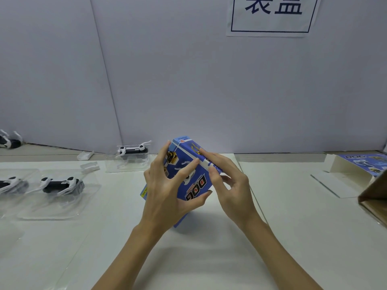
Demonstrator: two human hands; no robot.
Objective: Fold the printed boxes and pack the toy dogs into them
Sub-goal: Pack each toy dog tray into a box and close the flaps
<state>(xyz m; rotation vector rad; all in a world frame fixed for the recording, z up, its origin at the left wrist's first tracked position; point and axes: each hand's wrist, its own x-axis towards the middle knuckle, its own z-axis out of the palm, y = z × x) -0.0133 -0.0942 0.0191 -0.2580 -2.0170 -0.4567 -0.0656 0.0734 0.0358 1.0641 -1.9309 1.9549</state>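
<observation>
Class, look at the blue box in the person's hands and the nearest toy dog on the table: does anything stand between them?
Nothing visible does. Both hands, left and right, hold the blue printed box, and bare table separates it from the nearest toy dog, which lies in its clear tray.

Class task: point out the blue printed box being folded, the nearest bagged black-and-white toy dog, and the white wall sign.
Blue printed cardboard box [195,181], head view, front panel.
Black-and-white plastic toy dog [57,184], head view, body.
White paper wall sign [272,19], head view, lower middle.
</observation>
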